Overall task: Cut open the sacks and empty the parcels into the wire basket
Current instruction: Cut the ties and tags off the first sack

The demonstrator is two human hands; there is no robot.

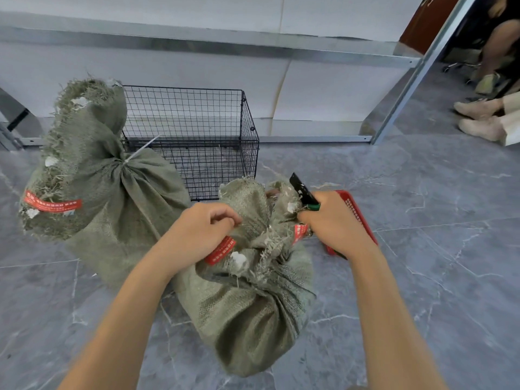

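- On the floor, far sack (92, 192), tied shut, touches the wire basket (197, 119), which stands behind the 2 sacks.
- Near sack (247, 305): in front, neck bunched.
- Left hand (197, 232): grip closed on that neck.
- Right hand (334, 223): grip closed round the cutter (302, 190); a slip on loose weave could drive the blade toward the left hand.

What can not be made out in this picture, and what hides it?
All in the head view:
Parcels: none seen; the cloth of the near sack and far sack hides them.
Knife handle: covered by the right hand; only the blade shows.
Red tray: mostly behind that hand.
Label print on the far sack: too small to read.
Basket left side: behind the far sack.
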